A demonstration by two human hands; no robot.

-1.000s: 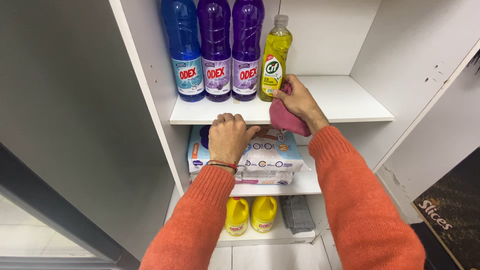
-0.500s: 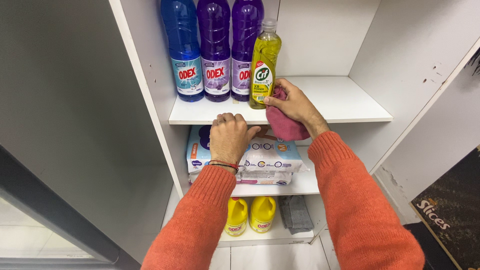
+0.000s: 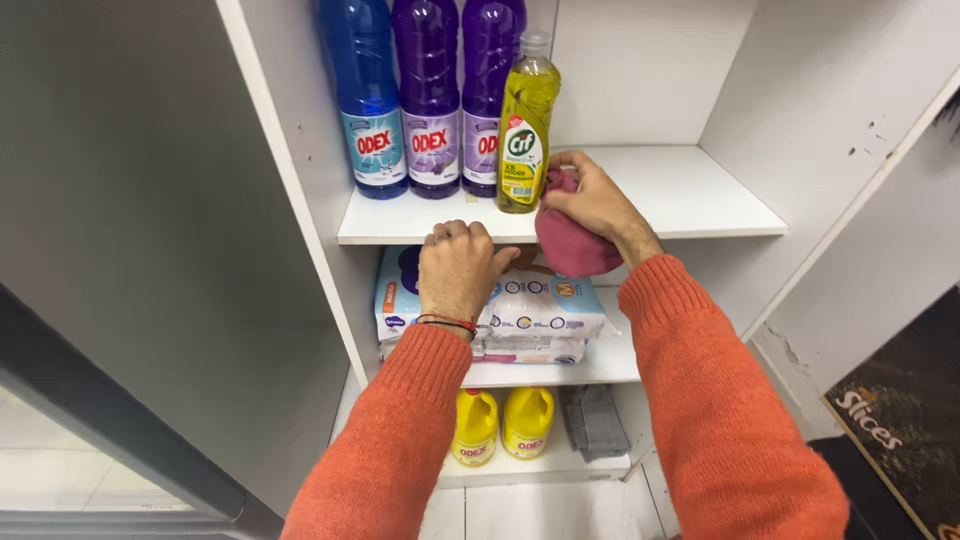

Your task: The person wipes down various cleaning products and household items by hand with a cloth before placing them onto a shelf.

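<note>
Our left hand (image 3: pixel 457 268) curls over the front edge of the upper shelf (image 3: pixel 690 195), apparently to steady us, fingers bent and holding nothing. Our right hand (image 3: pixel 590 198) is closed around a bunched pink cloth (image 3: pixel 570 245), pressed beside the yellow bottle (image 3: pixel 525 135) at the shelf's front (likely for wiping there). Blue and purple bottles (image 3: pixel 430 100) stand behind; soft packs (image 3: pixel 540 310) lie below.

A dark pink cloth (image 3: pixel 572 243) is bunched into a soft lump and held at the front edge of the white upper shelf (image 3: pixel 690 195), hanging partly below it, just beside an upright yellow bottle (image 3: pixel 526 130) with a clear cap.
</note>
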